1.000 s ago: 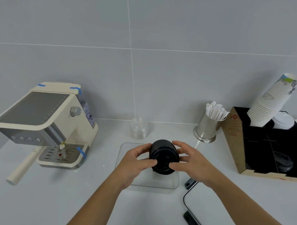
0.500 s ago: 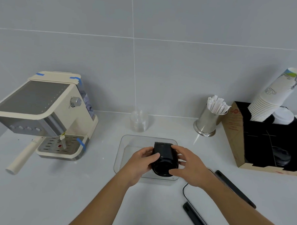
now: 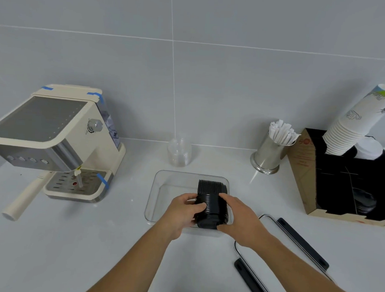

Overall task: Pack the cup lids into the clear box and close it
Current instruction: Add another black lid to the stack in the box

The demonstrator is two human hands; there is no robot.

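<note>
A stack of black cup lids (image 3: 211, 201) lies on its side in the right part of the clear box (image 3: 161, 188) on the counter. My left hand (image 3: 182, 211) grips the stack's left side, fingers curled over it. My right hand (image 3: 239, 219) holds its right side, thumb at the near end. The far end of the stack sticks out past my fingers. The box's clear lid with black clips (image 3: 301, 243) lies flat on the counter to the right of the box.
A cream espresso machine (image 3: 56, 141) stands at the left. Behind the box is a stack of clear cups (image 3: 179, 153). A steel holder with wrapped straws (image 3: 272, 148) and a cardboard organiser (image 3: 304, 171) with paper cups (image 3: 354, 123) stand at the right.
Both hands brought the lid stack from above the box down into it and turned it onto its side. The view tilted downward, showing more of the box lid.
</note>
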